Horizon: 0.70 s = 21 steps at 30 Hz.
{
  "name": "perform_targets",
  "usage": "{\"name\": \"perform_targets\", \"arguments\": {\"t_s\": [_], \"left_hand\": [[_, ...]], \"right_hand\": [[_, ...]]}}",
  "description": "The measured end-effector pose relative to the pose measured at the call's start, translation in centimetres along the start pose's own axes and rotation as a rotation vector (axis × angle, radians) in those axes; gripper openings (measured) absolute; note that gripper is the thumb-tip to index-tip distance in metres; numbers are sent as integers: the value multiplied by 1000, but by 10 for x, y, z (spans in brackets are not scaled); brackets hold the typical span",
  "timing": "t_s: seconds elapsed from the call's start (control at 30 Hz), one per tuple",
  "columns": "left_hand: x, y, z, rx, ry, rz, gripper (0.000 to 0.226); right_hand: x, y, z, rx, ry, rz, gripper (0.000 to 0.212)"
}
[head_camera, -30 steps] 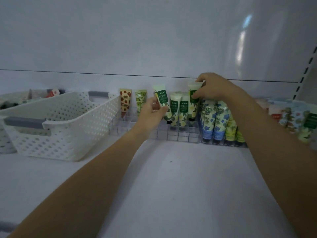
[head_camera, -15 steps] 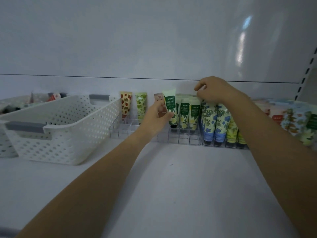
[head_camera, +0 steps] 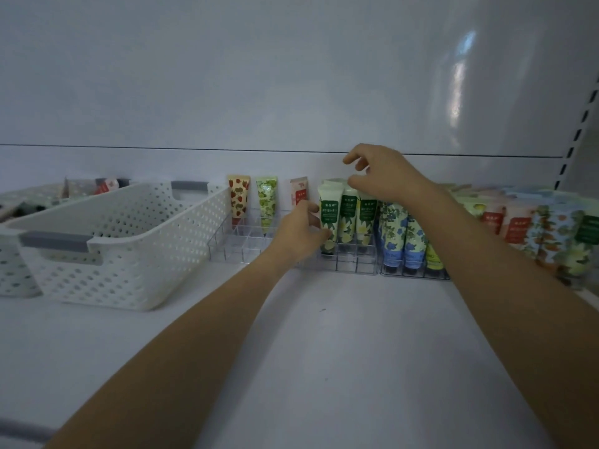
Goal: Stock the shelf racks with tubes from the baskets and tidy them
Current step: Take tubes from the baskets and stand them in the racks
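Green-label tube (head_camera: pixel 329 217) lowered into clear rack (head_camera: pixel 234 245), 9 o'clock of matching tubes (head_camera: pixel 357 218), still pinched by left hand (head_camera: pixel 299 236); right hand (head_camera: pixel 385 178) lifted off, loose, empty. Slot nearly stocked.

Both bare arms reach forward, the left forearm (head_camera: pixel 194 345) rising from the lower left towards the centre and the right forearm (head_camera: pixel 502 286) coming in from the lower right, angled up and leftward. The left hand (head_camera: pixel 299 231) is seen from the back with its wrist straight, and pinches a green-labelled tube (head_camera: pixel 328 218) between thumb and fingertips at the tube's left side. The right hand (head_camera: pixel 385 176) sits higher, palm down, its fingers loosely curved and spread, the index finger lifted, gripping nothing that can be seen.
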State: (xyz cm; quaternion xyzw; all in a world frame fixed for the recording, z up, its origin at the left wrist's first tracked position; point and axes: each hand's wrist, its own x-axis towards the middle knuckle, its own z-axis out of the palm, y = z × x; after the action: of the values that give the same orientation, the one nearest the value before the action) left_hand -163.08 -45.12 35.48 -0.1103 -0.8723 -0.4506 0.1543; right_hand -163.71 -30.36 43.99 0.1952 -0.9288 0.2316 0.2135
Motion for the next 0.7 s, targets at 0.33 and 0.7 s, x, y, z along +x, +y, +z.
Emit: {"name": "perform_targets", "arguments": {"t_s": [0.33,0.7], "left_hand": [[18,24,-81,234,102,87,38],[4,-36,-321,741,178,-74,30]], "right_hand": [[1,-20,8,35,112,-121,34],[68,-186,78,-11,-189,-450,37]]}}
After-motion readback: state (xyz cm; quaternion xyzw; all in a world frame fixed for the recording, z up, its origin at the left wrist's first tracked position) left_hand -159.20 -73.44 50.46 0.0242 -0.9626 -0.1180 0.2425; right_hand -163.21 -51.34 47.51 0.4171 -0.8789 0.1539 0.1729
